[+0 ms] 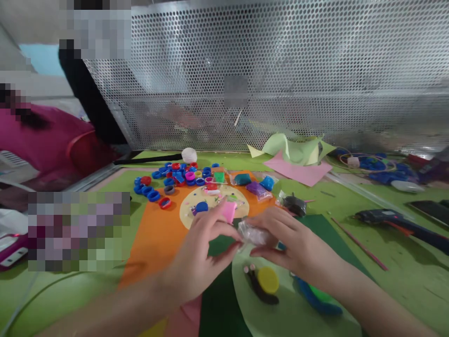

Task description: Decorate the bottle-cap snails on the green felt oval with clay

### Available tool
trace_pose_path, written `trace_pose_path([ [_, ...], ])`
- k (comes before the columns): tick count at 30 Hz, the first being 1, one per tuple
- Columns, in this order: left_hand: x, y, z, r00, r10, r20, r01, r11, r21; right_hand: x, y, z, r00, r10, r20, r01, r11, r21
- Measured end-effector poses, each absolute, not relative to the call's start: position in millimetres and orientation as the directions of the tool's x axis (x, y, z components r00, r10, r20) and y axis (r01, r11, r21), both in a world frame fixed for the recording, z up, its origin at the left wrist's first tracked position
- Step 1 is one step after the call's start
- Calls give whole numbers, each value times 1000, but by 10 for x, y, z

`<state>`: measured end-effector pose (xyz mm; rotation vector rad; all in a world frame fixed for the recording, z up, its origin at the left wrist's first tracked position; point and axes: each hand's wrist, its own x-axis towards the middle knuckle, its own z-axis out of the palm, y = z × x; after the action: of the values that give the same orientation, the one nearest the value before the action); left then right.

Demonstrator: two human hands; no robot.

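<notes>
My right hand [291, 236] grips a small clear plastic packet [254, 232] with something pale inside, probably modelling clay. The thumb and forefinger of my left hand [206, 252] pinch its left edge. A pink packet [229, 210] shows just behind my left fingers; whether they touch it I cannot tell. Below the packet lies a pale green paper shape [245, 304] on dark green paper [217, 304]. On it are a brown snail figure with a yellow shell [268, 280] and a blue figure with a green part [317, 299], partly hidden by my right wrist.
Behind my hands, a cream paper circle [185, 210] with small figures lies on orange paper [150, 238]. Several bottle caps [153, 195] and clay packets [259, 191] are beyond. A glue gun [396, 224] and pink stick [361, 245] lie right. A perforated metal panel [298, 61] closes the back.
</notes>
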<state>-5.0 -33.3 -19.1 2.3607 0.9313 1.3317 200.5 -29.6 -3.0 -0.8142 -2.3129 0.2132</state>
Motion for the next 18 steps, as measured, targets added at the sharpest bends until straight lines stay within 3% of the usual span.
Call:
trace_pose_path([
  [6, -56, -333, -211, 388, 641, 662, 511, -747, 424, 1999, -318, -29, -536, 707, 462, 493, 706, -509],
  [14, -40, -378, -206, 368, 674, 640, 494, -725, 480, 1967, -333, -54, -567, 729, 382, 518, 677, -523],
  [18, -17, -378, -218, 375, 632, 679, 482, -758, 440, 1943, -343, -72, -566, 738, 368, 509, 664, -548],
])
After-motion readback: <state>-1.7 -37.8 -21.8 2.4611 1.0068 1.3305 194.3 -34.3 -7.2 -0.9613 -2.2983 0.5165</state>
